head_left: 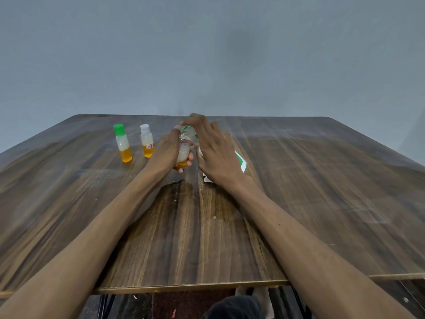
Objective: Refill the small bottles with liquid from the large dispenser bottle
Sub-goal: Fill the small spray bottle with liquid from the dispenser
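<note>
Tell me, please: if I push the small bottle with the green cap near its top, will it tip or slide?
The green-capped bottle probably tips: it stands tall and narrow. Its orange liquid sits low, which may steady it slightly. The glossy table suggests a low push slides it.

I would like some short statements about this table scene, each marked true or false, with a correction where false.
1. The left hand grips an uncapped small bottle. True.
2. Two capped bottles stand to its left. True: a green-capped bottle and a white-capped bottle.
3. Both capped bottles have white caps. False: one is green.
4. The right hand rests flat on the table. False: it reaches over the dispenser bottle.
</note>
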